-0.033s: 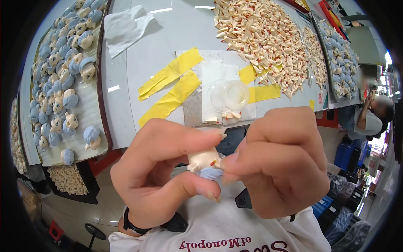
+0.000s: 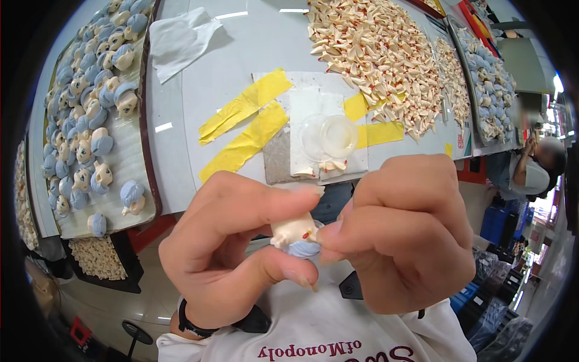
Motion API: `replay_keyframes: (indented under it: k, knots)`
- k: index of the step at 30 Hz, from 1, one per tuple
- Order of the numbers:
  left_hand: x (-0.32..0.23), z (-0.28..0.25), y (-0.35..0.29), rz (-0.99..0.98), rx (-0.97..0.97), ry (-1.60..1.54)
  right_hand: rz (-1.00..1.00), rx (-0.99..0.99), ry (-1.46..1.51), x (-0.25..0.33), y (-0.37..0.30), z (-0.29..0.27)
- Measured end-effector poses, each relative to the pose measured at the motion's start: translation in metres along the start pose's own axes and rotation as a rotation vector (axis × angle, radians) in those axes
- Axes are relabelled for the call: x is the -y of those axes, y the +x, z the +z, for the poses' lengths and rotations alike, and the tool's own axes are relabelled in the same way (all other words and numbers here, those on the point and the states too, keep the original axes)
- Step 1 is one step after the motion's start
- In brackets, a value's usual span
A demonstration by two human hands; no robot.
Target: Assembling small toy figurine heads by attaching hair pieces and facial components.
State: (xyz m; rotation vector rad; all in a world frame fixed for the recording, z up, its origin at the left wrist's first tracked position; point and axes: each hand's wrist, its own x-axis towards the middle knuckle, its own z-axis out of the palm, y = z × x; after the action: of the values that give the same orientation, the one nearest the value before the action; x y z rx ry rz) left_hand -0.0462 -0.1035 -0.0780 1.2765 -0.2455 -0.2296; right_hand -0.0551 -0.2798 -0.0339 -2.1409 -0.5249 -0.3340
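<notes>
In front of my chest, my left hand point(image 2: 235, 241) grips a small doll head point(image 2: 292, 230) between thumb and forefinger. The head is cream with ridged light-blue hair, and its face is not visible. My right hand point(image 2: 407, 235) is closed in a pinch against its right side. Between those fingertips is a small cream pointed piece point(image 2: 315, 234), mostly covered, with a red bit beside it. The piece touches the head; I cannot tell whether it is attached. Beyond my hands, a clear round cup point(image 2: 339, 137) stands on a white pad point(image 2: 301, 108), with a few cream pieces point(image 2: 332, 166) in front.
On the left lies a tray point(image 2: 129, 154) of blue-haired doll heads. A large heap of cream pieces with red tips point(image 2: 380, 60) covers the far right. Yellow tape strips point(image 2: 244, 142) hold the pad area. A white cloth point(image 2: 181, 39) lies far left; another tray point(image 2: 485, 84) stands right.
</notes>
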Motion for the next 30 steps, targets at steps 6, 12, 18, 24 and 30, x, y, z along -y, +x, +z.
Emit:
replay_keyframes:
  k: [6, 12, 18, 24, 30]
  knots:
    - [-0.001, 0.000, -0.004, 0.000, -0.023, 0.088, -0.022, -0.009, -0.024, -0.003, -0.001, 0.003]
    - [-0.002, 0.012, 0.001, 0.098, -0.061, 0.128, -0.025, -0.027, -0.029, -0.001, 0.000, 0.001]
    - [-0.007, 0.009, -0.004, 0.026, -0.183, 0.223, 0.220, -0.306, -0.321, -0.044, 0.002, -0.079]
    - [-0.003, 0.003, -0.005, 0.047, -0.195, 0.185, 0.483, -0.090, -0.605, -0.113, -0.003, -0.142]
    - [-0.008, 0.013, -0.002, -0.022, -0.174, 0.250, 0.496, 0.027, -0.597, -0.122, 0.007, -0.137]
